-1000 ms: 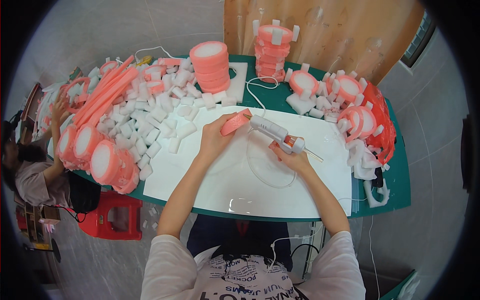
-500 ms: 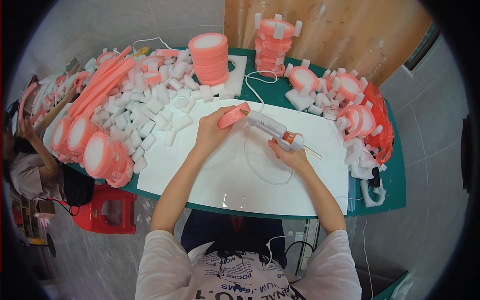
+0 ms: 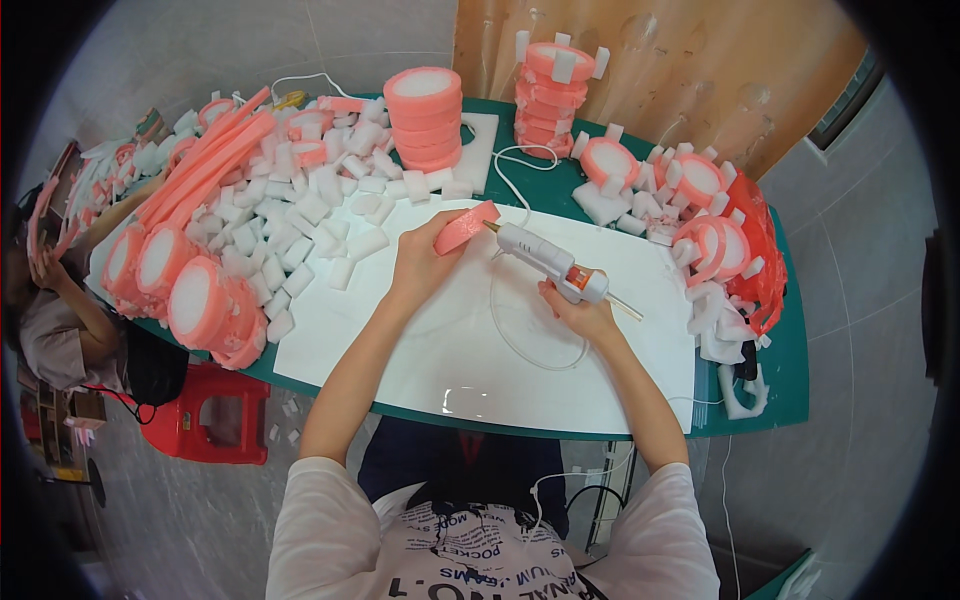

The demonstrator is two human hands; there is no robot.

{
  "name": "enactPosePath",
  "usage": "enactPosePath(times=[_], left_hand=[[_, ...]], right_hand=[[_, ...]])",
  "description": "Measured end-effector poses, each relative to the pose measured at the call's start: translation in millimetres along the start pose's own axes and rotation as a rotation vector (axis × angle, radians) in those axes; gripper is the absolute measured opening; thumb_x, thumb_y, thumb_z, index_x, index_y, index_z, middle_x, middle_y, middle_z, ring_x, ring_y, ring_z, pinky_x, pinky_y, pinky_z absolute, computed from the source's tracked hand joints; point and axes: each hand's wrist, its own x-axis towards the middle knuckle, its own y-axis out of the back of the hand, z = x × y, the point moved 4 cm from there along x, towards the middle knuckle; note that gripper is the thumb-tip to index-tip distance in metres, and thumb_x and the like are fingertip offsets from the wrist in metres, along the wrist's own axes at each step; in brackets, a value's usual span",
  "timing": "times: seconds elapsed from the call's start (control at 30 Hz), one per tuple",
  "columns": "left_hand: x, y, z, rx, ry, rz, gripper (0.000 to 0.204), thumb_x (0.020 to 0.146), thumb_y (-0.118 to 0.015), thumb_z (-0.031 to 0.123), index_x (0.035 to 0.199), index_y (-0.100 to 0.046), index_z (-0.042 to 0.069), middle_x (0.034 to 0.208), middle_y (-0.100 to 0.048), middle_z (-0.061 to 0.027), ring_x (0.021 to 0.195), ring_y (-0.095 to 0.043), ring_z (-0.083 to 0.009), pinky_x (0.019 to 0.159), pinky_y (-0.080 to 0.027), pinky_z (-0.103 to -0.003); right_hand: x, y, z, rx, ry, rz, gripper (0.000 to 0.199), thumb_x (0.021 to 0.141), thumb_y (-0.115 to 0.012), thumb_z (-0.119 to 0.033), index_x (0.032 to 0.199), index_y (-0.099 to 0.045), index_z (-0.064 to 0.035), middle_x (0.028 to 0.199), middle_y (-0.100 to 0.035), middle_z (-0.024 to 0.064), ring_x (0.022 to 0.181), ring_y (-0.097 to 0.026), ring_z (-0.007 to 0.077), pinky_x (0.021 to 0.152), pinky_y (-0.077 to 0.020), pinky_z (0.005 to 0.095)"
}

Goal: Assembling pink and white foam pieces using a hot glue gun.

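Note:
My left hand (image 3: 424, 256) is closed around a pink foam disc (image 3: 467, 229), held tilted so that its edge is turned up. The far side of the disc is hidden by the hand. In my right hand (image 3: 580, 312) is a white hot glue gun (image 3: 540, 254) with a glue stick (image 3: 626, 307) poking out of its back end. The gun's nozzle is at the right end of the pink edge; whether it touches cannot be made out. Both hands are above a white sheet (image 3: 450, 350) on the green table (image 3: 790, 390).
Loose white foam blocks (image 3: 300, 225) and pink foam strips (image 3: 205, 165) heap up at the left. Stacked pink-rimmed discs (image 3: 423, 120) stand at the back. A red plastic bag (image 3: 765, 255) lies at the right. Another person (image 3: 75, 325) sits far left by a red stool (image 3: 210, 415).
The view has shifted slightly. Both hands keep nearly the same place, and the foam disc looks turned a little against the glue gun's nozzle.

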Motion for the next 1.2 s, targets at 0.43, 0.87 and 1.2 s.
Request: enactPosePath(times=[0.43, 0.87, 1.2], left_hand=[[0.0, 3.4, -5.1, 0.041, -0.084, 0.072, 0.034, 0.069, -0.063, 0.001, 0.102, -0.058, 0.006, 0.090, -0.063, -0.0127, 0.080, -0.062, -0.0276, 0.069, -0.048, -0.030], [-0.1, 6.1, -8.5, 0.278, -0.250, 0.143, 0.038, 0.067, -0.061, 0.000, 0.104, -0.057, 0.008, 0.104, -0.059, -0.0091, 0.095, -0.055, -0.0291, 0.088, -0.042, -0.041], [4.3, 17.8, -10.2, -0.094, -0.017, 0.239, 0.034, 0.069, -0.067, 0.011, 0.100, -0.057, 0.003, 0.095, -0.061, -0.0101, 0.085, -0.058, -0.0213, 0.074, -0.045, -0.030]], right_hand=[[0.2, -1.1, -5.1, 0.013, -0.008, -0.071, 0.018, 0.073, -0.062, -0.012, 0.089, -0.066, -0.0049, 0.077, -0.065, 0.0094, 0.065, -0.061, 0.0163, 0.064, -0.0479, 0.0264], [5.9, 4.0, -3.7, -0.186, 0.108, -0.035, 0.019, 0.071, -0.060, -0.009, 0.089, -0.066, -0.0061, 0.075, -0.065, 0.0091, 0.062, -0.061, 0.0190, 0.059, -0.0477, 0.0284], [38.2, 41.4, 18.8, -0.058, -0.164, 0.356, 0.026, 0.073, -0.064, -0.024, 0.078, -0.062, 0.0014, 0.062, -0.060, 0.0099, 0.056, -0.058, 0.0191, 0.052, -0.0443, 0.0318]])
